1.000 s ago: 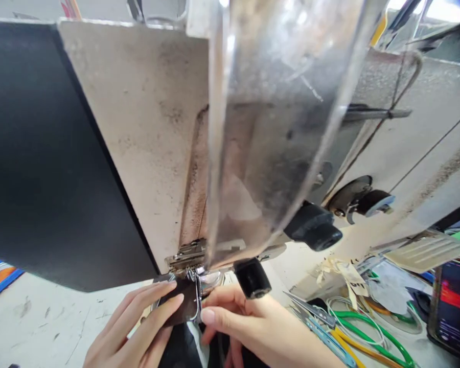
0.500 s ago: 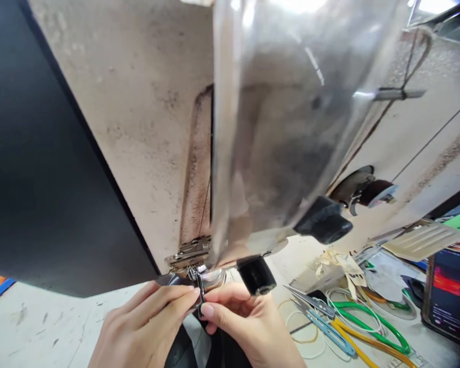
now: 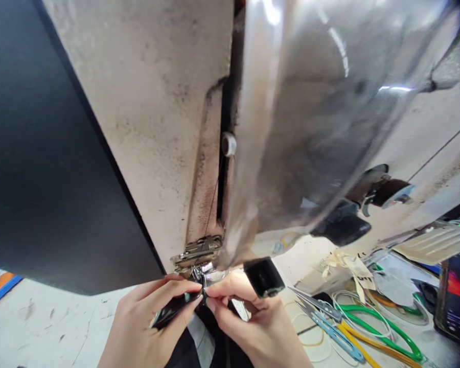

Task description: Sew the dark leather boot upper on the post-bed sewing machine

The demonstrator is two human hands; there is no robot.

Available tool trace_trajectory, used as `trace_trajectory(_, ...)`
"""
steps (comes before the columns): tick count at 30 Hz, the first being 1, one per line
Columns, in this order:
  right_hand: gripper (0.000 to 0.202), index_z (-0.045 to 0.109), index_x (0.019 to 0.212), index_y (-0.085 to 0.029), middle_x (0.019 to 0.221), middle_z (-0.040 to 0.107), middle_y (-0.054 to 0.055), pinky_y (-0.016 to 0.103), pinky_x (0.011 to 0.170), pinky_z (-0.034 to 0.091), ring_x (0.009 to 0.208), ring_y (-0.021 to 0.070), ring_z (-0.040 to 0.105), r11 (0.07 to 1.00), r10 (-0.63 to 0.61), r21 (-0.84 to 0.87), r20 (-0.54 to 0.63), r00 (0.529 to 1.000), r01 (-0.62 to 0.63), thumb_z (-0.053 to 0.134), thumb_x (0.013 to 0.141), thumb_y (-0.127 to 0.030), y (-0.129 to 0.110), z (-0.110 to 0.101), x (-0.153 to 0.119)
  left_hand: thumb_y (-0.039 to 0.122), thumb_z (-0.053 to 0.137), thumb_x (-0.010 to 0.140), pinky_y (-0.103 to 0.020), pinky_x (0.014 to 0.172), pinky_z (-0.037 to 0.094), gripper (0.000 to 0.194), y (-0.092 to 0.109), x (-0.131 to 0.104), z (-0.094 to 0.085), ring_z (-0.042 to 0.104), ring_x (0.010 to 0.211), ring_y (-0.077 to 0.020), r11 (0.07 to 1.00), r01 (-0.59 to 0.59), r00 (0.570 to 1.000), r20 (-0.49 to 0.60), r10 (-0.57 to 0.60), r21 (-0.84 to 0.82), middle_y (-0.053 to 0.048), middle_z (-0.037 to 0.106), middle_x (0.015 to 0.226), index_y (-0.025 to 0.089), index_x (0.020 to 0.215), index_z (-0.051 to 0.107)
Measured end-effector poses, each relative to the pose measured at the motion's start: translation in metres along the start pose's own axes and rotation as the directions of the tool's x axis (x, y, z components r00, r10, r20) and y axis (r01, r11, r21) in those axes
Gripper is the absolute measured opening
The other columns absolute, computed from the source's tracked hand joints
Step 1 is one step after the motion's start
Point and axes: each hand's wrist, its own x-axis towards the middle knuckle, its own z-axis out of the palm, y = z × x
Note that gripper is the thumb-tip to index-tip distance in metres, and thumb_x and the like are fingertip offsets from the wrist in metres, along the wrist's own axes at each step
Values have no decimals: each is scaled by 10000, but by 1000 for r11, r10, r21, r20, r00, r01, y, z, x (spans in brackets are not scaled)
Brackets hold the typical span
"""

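A worn beige sewing machine head [image 3: 161, 128] fills most of the view, with a clear plastic guard [image 3: 310, 128] in front of it. Its metal presser foot [image 3: 197, 255] sits just above my fingers. My left hand [image 3: 149, 327] pinches a small piece of dark material [image 3: 172, 309] directly under the foot. My right hand [image 3: 249, 322] pinches the same piece from the right, fingertips meeting the left hand's. More dark fabric [image 3: 199, 347] hangs down between my wrists. A black knob [image 3: 263, 277] sticks out just above my right hand.
A white scuffed table [image 3: 49, 327] lies below. To the right are thread snips [image 3: 325, 327], green and yellow cords [image 3: 383, 337], paper tags [image 3: 352, 266], and a dark container [image 3: 456, 296]. A black panel [image 3: 42, 153] stands at left.
The view has dropped closer to the machine. My fingertips have drawn together under the presser foot, and the dark piece that lay flat is now pinched and folded between both hands.
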Motion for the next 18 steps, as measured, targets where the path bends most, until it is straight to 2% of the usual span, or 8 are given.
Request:
trace_trajectory(1, 161, 760, 877, -126, 794, 669, 51, 205, 702, 491, 747, 130, 611, 999, 24, 31, 24, 999, -25, 617, 872, -198, 0, -2, 1, 369, 621, 965, -10, 864, 462, 70, 0, 1, 0, 700, 825, 22, 1000, 3, 1000, 7, -3, -3, 180, 712, 925, 344, 958, 685)
trace_trajectory(3, 214, 737, 860, -113, 755, 651, 59, 199, 646, 493, 687, 117, 601, 977, 121, 160, 142, 982, -143, 626, 912, -288, 1, -5, 5, 351, 632, 953, -2, 850, 459, 45, -1, 1, 1, 695, 806, 30, 1000, 9, 1000, 1, -9, -6, 196, 707, 919, 353, 968, 674)
trace_trajectory(6, 385, 666, 812, -93, 635, 600, 45, 165, 513, 447, 521, 77, 540, 877, 226, 342, 327, 917, -338, 658, 932, -459, 6, -8, 11, 357, 629, 945, 13, 830, 450, 44, 0, 2, 0, 688, 790, 42, 1000, 12, 1000, -15, -12, 5, 213, 701, 910, 362, 956, 671)
trace_trajectory(10, 380, 649, 782, -101, 548, 520, 0, 142, 427, 389, 439, 55, 455, 845, 271, 370, 325, 906, -386, 731, 871, -461, 8, -4, 15, 366, 607, 956, -6, 853, 459, 97, 2, 3, 0, 698, 801, 27, 999, -14, 998, -57, 16, 30, 178, 710, 904, 345, 929, 698)
trace_trajectory(12, 315, 660, 784, -112, 587, 522, -5, 142, 455, 409, 480, 57, 469, 920, 215, 282, 220, 952, -273, 713, 887, -405, 6, -3, 13, 388, 603, 965, -13, 841, 470, 129, 2, 1, 0, 699, 787, 18, 999, -17, 997, -78, 21, 50, 150, 713, 898, 331, 922, 711)
trace_trajectory(14, 184, 684, 822, -142, 707, 602, 2, 137, 570, 469, 611, 66, 558, 995, 40, 88, 69, 997, -46, 666, 927, -292, 3, -3, 10, 408, 601, 975, -9, 846, 466, 140, 1, -1, -1, 697, 793, 19, 998, -18, 996, -89, 23, 64, 140, 713, 907, 327, 938, 709)
trace_trajectory(16, 104, 719, 917, -186, 893, 686, 4, 140, 706, 513, 784, 79, 644, 980, -183, -80, 12, 983, 183, 620, 948, -174, 1, -4, 7, 371, 600, 978, -11, 877, 458, 103, 0, -4, 0, 693, 832, 22, 997, -30, 996, -82, 35, 64, 138, 709, 934, 324, 971, 691)
trace_trajectory(18, 186, 733, 1012, -197, 1016, 706, 25, 159, 779, 545, 885, 97, 683, 927, -341, -155, 31, 939, 342, 578, 961, -105, 0, -5, 6, 290, 594, 960, -30, 896, 470, 102, 0, -6, 0, 688, 882, 13, 997, -37, 998, -54, 40, 64, 131, 704, 980, 321, 1021, 670)
